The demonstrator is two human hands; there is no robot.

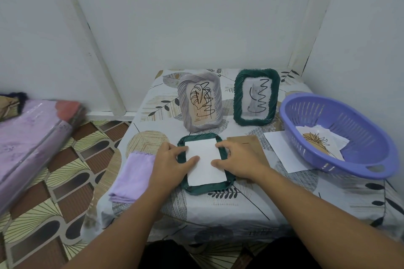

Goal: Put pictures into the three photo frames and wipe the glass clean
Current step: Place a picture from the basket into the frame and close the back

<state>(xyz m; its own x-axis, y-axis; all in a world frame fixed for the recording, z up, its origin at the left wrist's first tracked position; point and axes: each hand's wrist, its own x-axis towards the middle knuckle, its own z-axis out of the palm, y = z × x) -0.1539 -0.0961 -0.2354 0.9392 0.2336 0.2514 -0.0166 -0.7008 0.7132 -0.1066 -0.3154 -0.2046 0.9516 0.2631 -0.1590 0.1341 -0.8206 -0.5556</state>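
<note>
Right now you are working at the small table with its leaf-print cloth, and the third frame is the step in hand. The lilac plastic basket sits at the right edge with a leaf print lying inside it, resting partly on a loose white sheet. At the back stand the two finished frames, apart from each other: the grey ribbed frame with a line-drawn leaf, and the dark green frame with a squiggle drawing.

Directly in front of you lies the second dark green frame, face down, with the white back of a picture set into its opening. Your left hand has its fingers curled over the frame's left edge and the thumb pressing the paper; your right hand does likewise on the right side. Both grasp the frame and pin the paper.

Next, I judge, you need the paper squared into the recess, then the brown backing board, lying just right of the frame under your right hand, laid over it and fastened. The folded lilac cloth, touching your left wrist, waits for the glass.

A small line of print sits at the bottom of the grey frame's picture, too small to read.
</note>
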